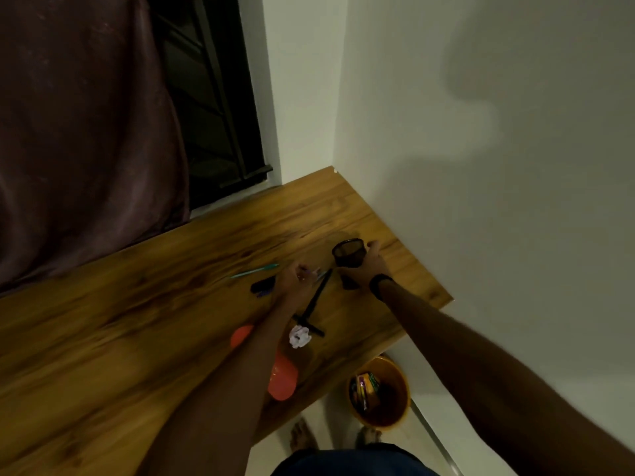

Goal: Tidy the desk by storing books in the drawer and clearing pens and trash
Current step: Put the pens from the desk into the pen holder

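**Desk inspection: pens and trash on the surface, both hands at the far end**

Nearest the camera, dark shorts point(354, 463) and two bare feet point(304, 438) stand on the pale floor at the desk's near edge.

Left side: a maroon curtain point(79, 132) hangs beside a dark barred window point(213, 97). The wooden desk point(120, 338) runs from the left edge to the corner of the white wall point(481, 166).

Centre of desk: a green pen point(254, 270) lies flat, with a short black marker point(263, 285) just beside it. The left hand point(293, 281) is over this cluster, fingers curled and pinching what looks like a purple-tipped pen; the grip is blurred and cannot be told exactly. A long black pen point(319, 293) lies diagonally just right of that hand, and another black pen point(309, 326) lies across near its lower end. A crumpled white paper ball point(299, 336) touches that pen. Two orange objects point(283, 379) lie partly under the left forearm; their kind cannot be told.

Right: the right hand point(369, 266), a dark band at its wrist, has fingers wrapped round a black mesh pen cup point(348, 252), held tilted with its mouth toward the left.

On the floor beyond the desk's right end, a yellow bin point(379, 389) holds wrappers.
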